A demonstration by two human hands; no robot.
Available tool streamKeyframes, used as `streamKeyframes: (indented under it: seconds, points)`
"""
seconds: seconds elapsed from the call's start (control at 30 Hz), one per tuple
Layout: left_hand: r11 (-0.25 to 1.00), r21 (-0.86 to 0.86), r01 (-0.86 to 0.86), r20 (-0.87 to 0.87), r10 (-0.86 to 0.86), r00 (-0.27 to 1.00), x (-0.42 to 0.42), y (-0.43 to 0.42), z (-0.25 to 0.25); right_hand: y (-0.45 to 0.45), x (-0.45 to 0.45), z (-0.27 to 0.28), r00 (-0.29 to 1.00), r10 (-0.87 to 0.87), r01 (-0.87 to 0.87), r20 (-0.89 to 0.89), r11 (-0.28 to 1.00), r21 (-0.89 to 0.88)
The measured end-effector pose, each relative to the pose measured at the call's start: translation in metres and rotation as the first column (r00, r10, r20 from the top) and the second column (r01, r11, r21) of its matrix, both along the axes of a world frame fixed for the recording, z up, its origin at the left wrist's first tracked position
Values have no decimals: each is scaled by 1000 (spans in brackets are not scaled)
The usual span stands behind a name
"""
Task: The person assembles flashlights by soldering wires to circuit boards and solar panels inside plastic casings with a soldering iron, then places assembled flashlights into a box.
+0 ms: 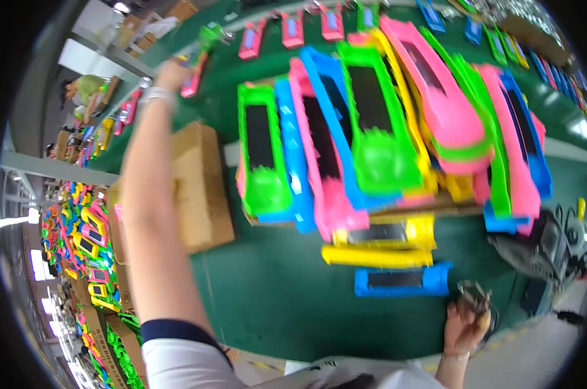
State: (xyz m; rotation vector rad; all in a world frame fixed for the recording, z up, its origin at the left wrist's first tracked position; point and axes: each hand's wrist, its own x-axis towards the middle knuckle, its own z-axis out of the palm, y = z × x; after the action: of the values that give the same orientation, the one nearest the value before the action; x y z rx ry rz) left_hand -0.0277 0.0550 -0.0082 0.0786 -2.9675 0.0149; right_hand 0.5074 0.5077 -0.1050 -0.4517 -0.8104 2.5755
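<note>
My left hand reaches far across the green table at the upper left, its fingers closed at a pink and green piece; blur hides the exact hold. Low on the right, my right hand is closed around a small metal part. Left of it lies a blue plastic shell with a dark strip, and beyond that two yellow shells. A big pile of green, pink, blue and yellow shells fills the middle of the table.
Beneath my left forearm stands a cardboard box. Pink pieces line the far side of the table. A dark bag-like object is at the right edge. Bins of colourful parts and a person are at the left.
</note>
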Motion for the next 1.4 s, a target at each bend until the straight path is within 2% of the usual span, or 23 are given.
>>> streamKeyframes:
  seconds: [0.03,0.07,0.1,0.17,0.2,0.23,0.3,0.33,0.37,0.43,0.53,0.63,0.67,0.73,0.8,0.9,1.03,1.07,1.13,1.2,1.33,1.37,1.4]
  points:
    - [997,-20,80,-174,-82,981,20,-5,14,1,6,-4,1000,30,-30,0,999,45]
    - [947,143,289,-208,-256,944,39,-13,31,3,7,-8,998,63,-63,-2,994,89]
    - [899,185,398,-271,-342,900,65,-20,43,7,5,-9,996,84,-82,-24,993,84]
    - [777,440,451,-207,-401,893,169,14,74,5,3,-8,987,130,-125,-91,990,65]
    - [812,418,407,-195,-357,913,216,26,81,5,1,-7,976,150,-142,-159,988,62]
    - [790,352,501,-242,-441,865,267,43,81,3,5,-4,983,129,-124,-131,991,50]
    - [842,235,485,-139,-465,874,362,81,77,4,0,-3,978,127,-123,-164,992,33]
    - [762,206,614,-94,-609,788,393,84,63,2,2,-1,978,131,-127,-164,991,36]
    - [653,315,688,-81,-704,706,418,100,46,2,2,-1,977,135,-129,-165,991,43]
    - [584,234,777,20,-802,597,451,126,13,4,2,-1,976,144,-137,-166,989,55]
    - [565,357,744,117,-817,565,468,140,-31,6,3,-2,975,151,-144,-161,988,56]
    - [527,475,705,248,-849,467,454,144,-10,5,7,0,974,143,-144,-176,989,7]
    - [454,508,732,215,-890,403,442,144,-5,5,7,1,971,141,-146,-192,989,-9]
    - [465,577,671,45,-839,542,420,157,-9,4,11,1,969,141,-151,-201,988,-36]
    - [678,223,700,-143,-688,712,404,187,-20,6,12,1,967,148,-162,-206,985,-54]
    - [631,-137,764,-206,-772,601,373,196,-50,5,16,8,972,141,-158,-190,984,-79]
    - [707,-165,688,-520,-655,548,382,182,-35,10,25,18,973,116,-136,-200,987,-85]
    - [715,-77,694,-572,-602,557,393,182,-31,12,26,20,972,123,-141,-200,987,-79]
    - [667,-31,745,-555,-631,542,413,180,-32,12,25,22,973,134,-154,-187,983,-96]
    - [571,101,815,-330,-754,569,434,181,-37,10,25,24,971,147,-169,-187,980,-108]
    - [652,193,734,-35,-743,669,452,195,-35,1,20,28,963,173,-204,-207,969,-137]
    - [677,176,715,-45,-720,693,454,199,-29,-2,19,29,962,179,-209,-205,968,-138]
    - [635,214,743,-89,-744,662,456,201,-25,-3,19,30,962,184,-215,-203,967,-139]
